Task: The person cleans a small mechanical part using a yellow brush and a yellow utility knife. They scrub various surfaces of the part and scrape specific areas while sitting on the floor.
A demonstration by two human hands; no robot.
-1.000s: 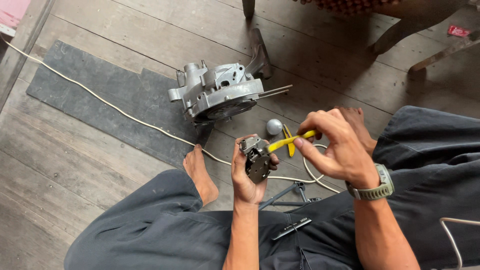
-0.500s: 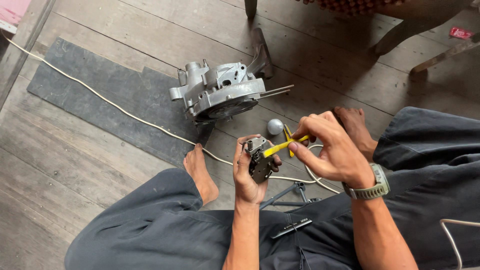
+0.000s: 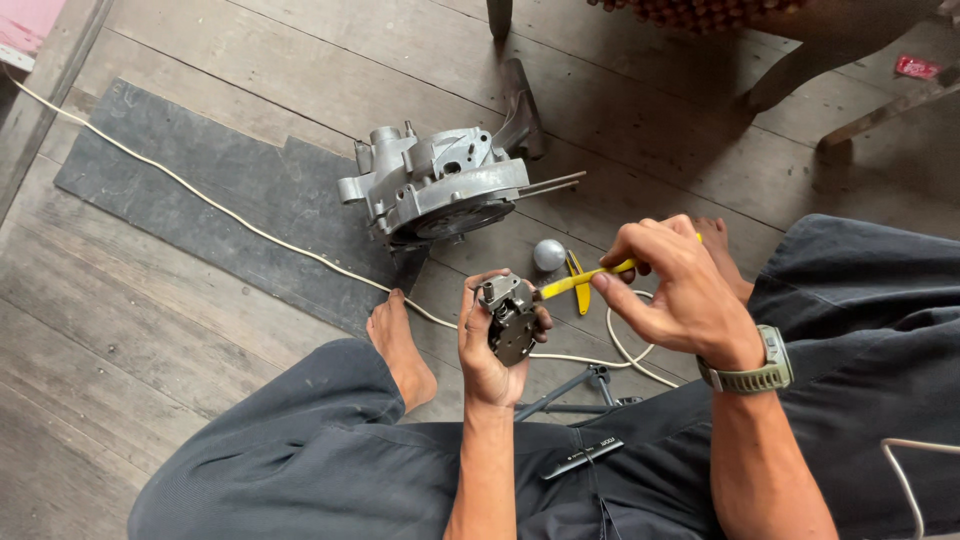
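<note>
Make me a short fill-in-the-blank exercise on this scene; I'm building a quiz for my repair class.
1. The left hand holds a small metal ____.
2. The right hand holds a tool with a ____ handle.
3. The white cord runs across a dark ____ on the floor.
4. The person wears a watch on the ____ wrist.

Missing words: part; yellow; mat; right

Soft even daylight, faint shadows, sharp focus, no glare

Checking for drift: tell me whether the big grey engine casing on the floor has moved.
No. The engine casing lies at the same spot on the dark mat's edge as before.
</note>
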